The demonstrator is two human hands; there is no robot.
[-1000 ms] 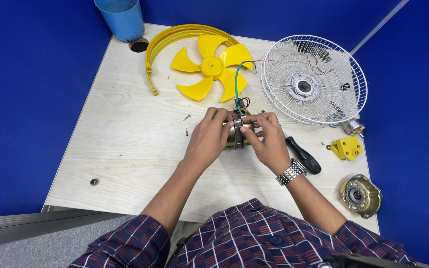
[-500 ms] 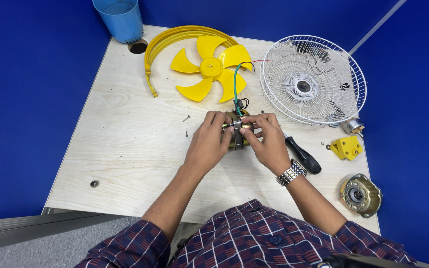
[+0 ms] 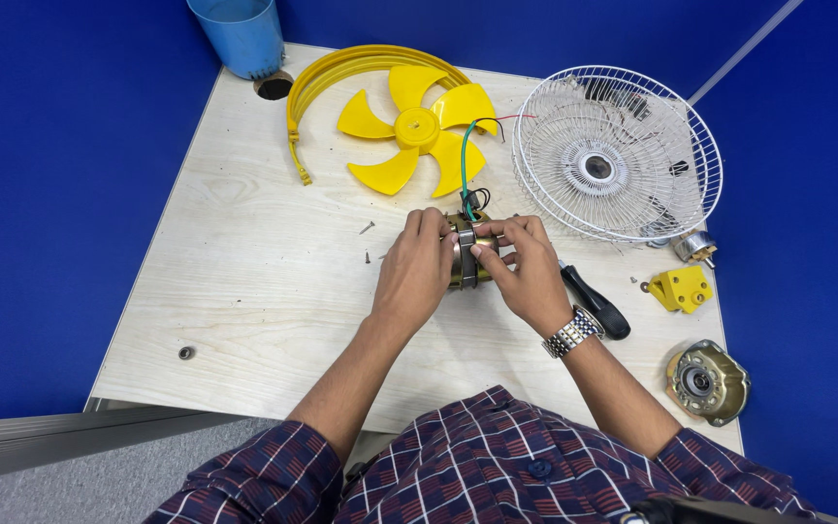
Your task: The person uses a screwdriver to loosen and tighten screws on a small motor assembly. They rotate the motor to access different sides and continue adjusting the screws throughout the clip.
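Hands meet at the middle of the pale wooden table (image 3: 244,291), and the fan motor (image 3: 465,254) sits right between them, so take that motor as the mark for everything else. Left hand (image 3: 415,272) wraps its near side, fingers curled tight against the brassy casing and hiding most of it; right hand (image 3: 526,272) presses in from the other side, thumb and fingertips (image 3: 482,245) pinched on the metal band around the motor's waist, a steel wristwatch (image 3: 572,333) just behind. Green wire (image 3: 462,165) rises out of the motor's top and arcs away toward the yellow fan blade (image 3: 415,131), which lies flat beyond the motor, ringed on its far side by a curved yellow guard rim (image 3: 341,73). Farther off still, at the table's corner, a blue cup (image 3: 244,37) stands upright. To the right of the motor the white wire grille (image 3: 618,155) lies flat, near but not touching the knuckles. Just beside the right wrist a black-handled screwdriver (image 3: 594,306) pokes out, partly covered by the hand. Beyond it sit a small yellow bracket (image 3: 681,288) and, nearer the person, a round metal end cap (image 3: 708,382). Two loose screws (image 3: 368,229) lie left of the motor.
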